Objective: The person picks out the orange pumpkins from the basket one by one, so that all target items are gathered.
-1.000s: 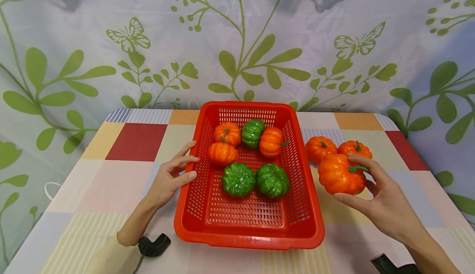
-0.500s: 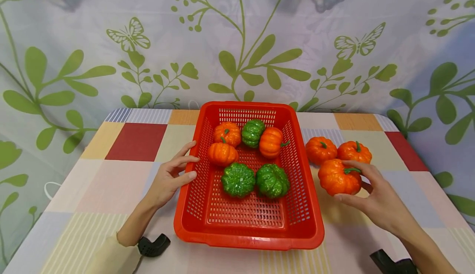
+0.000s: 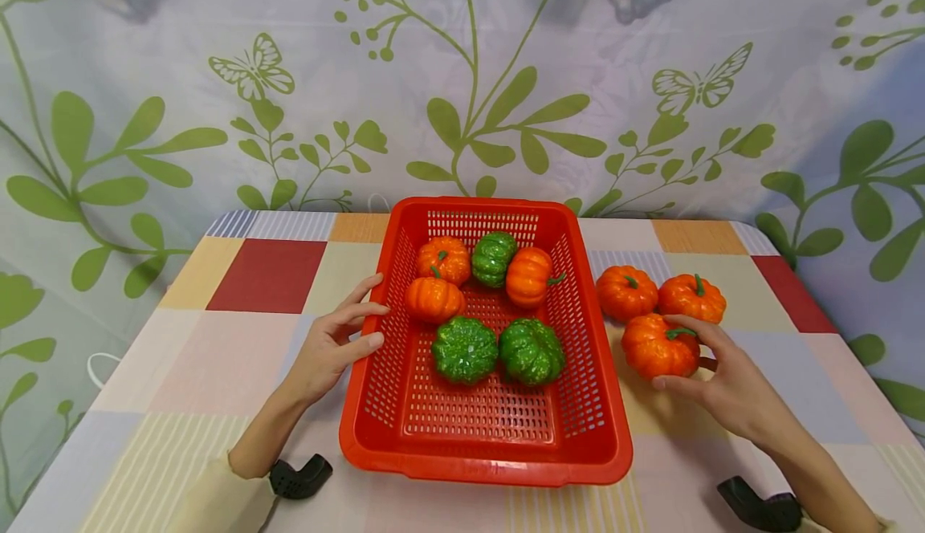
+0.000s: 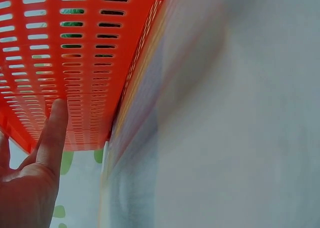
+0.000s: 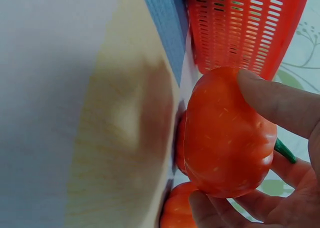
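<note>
A red plastic basket (image 3: 484, 469) with slotted walls stands on the table. Inside lie several small pumpkins, among them a green pumpkin (image 3: 465, 350) and an orange pumpkin (image 3: 433, 300). My left hand (image 3: 328, 352) touches the basket's left side with spread, fairly straight fingers; one finger rests against the slotted outer wall (image 4: 85, 48) in the left wrist view. My right hand (image 3: 730, 384) holds an orange pumpkin (image 3: 658, 347) with a green stem between thumb and fingers, right of the basket. In the right wrist view this pumpkin (image 5: 227, 138) sits slightly off the tabletop.
Two more orange pumpkins, one (image 3: 626, 293) beside the basket and another (image 3: 691, 298) to its right, lie behind the held one. A checked cloth (image 3: 217, 364) covers the table. A patterned curtain (image 3: 347, 75) hangs behind. Black wrist devices (image 3: 299, 477) show near both forearms.
My right hand has lowered the orange pumpkin toward the table and shifted it slightly left. My left hand and the basket have stayed in place.
</note>
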Tool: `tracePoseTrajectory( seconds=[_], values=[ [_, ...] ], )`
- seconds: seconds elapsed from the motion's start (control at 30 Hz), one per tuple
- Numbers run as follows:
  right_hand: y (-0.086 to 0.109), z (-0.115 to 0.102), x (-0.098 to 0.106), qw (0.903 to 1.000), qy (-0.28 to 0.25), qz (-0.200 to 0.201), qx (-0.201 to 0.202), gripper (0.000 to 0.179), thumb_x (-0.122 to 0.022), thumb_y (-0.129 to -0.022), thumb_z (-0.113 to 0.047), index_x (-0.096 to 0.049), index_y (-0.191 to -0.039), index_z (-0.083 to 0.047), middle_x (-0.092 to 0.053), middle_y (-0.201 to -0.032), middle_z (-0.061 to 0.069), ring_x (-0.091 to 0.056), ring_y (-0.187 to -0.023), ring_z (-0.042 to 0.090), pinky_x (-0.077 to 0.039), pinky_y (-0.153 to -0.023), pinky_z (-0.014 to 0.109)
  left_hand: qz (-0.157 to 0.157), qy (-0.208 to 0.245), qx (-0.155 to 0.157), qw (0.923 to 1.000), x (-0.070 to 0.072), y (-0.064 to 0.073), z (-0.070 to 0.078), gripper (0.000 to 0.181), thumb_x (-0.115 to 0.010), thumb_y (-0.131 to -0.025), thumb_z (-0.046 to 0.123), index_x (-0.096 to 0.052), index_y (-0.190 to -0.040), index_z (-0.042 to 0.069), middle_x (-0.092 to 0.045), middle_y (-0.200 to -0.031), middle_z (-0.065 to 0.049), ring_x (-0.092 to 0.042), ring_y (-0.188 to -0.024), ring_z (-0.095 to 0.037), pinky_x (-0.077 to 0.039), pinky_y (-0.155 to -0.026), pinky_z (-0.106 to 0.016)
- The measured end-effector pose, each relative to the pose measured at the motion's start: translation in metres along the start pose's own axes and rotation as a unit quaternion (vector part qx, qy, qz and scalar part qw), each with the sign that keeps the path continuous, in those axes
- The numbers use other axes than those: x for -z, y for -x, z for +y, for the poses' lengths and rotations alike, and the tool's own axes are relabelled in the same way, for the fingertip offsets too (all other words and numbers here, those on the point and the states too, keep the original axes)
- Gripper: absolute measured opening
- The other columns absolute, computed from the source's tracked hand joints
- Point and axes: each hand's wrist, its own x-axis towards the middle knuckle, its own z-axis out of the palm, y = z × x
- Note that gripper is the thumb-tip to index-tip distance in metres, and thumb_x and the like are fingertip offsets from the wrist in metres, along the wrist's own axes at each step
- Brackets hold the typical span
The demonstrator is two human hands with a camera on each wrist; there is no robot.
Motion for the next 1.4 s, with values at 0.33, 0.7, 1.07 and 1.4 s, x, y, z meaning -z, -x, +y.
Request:
tracePoseTrajectory(
  seconds=[0.33, 0.7, 1.07, 1.4],
  values=[
    [-0.003, 0.007, -0.004, 0.9995, -0.009, -0.017, -0.027, 0.079, -0.085, -0.076, -0.01, -0.043, -0.142, 0.0, -0.045, -0.136, 0.024, -0.042, -0.117, 0.028, -0.037, -0.08, 0.004, 0.002, -0.003, -0.003, 1.0, 0.0, 0.0, -0.001, 0.031, -0.057, -0.091, -0.008, -0.059, -0.122, -0.007, -0.026, -0.159, -0.011, -0.04, -0.136, -0.026, -0.058, -0.079, -0.039],
    [-0.006, 0.011, -0.008, 0.9992, -0.016, -0.026, -0.024, 0.08, -0.084, -0.075, -0.004, -0.041, -0.142, 0.004, -0.045, -0.135, 0.028, -0.043, -0.117, 0.042, -0.033, -0.08, 0.0, 0.003, -0.002, 0.001, 1.0, 0.0, 0.0, -0.001, 0.031, -0.058, -0.091, -0.008, -0.06, -0.122, -0.006, -0.026, -0.159, -0.011, -0.04, -0.136, -0.024, -0.058, -0.08, -0.039],
    [-0.006, 0.011, -0.009, 0.9985, -0.028, -0.032, -0.034, 0.08, -0.083, -0.077, -0.005, -0.039, -0.143, 0.003, -0.043, -0.136, 0.028, -0.042, -0.119, 0.042, -0.034, -0.08, 0.0, 0.002, 0.004, 0.001, 1.0, 0.001, 0.001, -0.002, 0.032, -0.057, -0.091, -0.009, -0.061, -0.122, -0.004, -0.026, -0.159, -0.011, -0.045, -0.133, -0.029, -0.058, -0.079, -0.041],
    [-0.005, 0.01, -0.008, 0.9978, -0.034, -0.035, -0.045, 0.08, -0.082, -0.078, -0.007, -0.038, -0.144, 0.003, -0.043, -0.137, 0.028, -0.042, -0.12, 0.043, -0.034, -0.08, 0.0, 0.002, 0.005, 0.004, 1.0, 0.001, 0.0, -0.002, 0.032, -0.057, -0.091, -0.008, -0.058, -0.123, -0.008, -0.026, -0.159, -0.01, -0.04, -0.136, -0.026, -0.058, -0.079, -0.042]
  ],
)
